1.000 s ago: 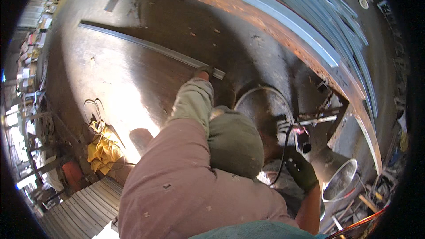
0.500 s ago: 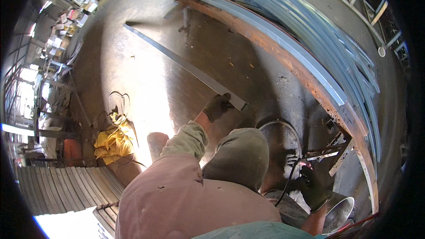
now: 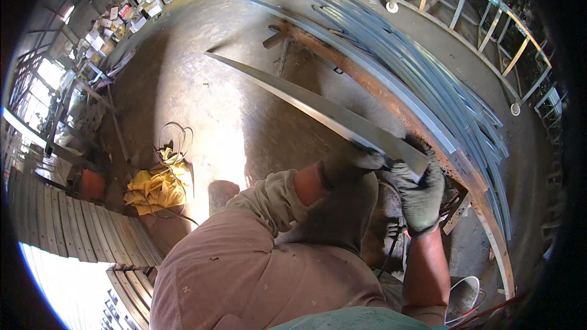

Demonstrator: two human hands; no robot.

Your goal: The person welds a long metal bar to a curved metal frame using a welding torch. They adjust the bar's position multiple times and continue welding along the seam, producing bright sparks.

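A long grey metal bar (image 3: pixel 318 107) stretches from my lap toward the far left, its near end raised in front of me. My left hand (image 3: pixel 350 166), in a dark work glove, is closed on the bar's near edge just short of that end. Around the end itself is my right hand (image 3: pixel 418 192), in a grey-green glove, with the thumb on the near side and fingers reaching over the far side. The left fingertips are partly hidden by the bar and the other hand. Below the right hand, a dark cable (image 3: pixel 396 250) runs by my leg.
A rusty beam (image 3: pixel 373 88) with a blue-grey metal length along it curves past on the right. Beyond lies a stack of blue-grey metal lengths (image 3: pixel 422 61), then a wheeled frame (image 3: pixel 483 30). Left are a yellow cloth (image 3: pixel 156 189) and slats (image 3: pixel 79 220). A bucket (image 3: pixel 463 298) stands lower right.
The bar's near end has come up and right, closer to me. My right hand has left the cable area at lower right and taken hold of the bar's end. My view has tilted up.
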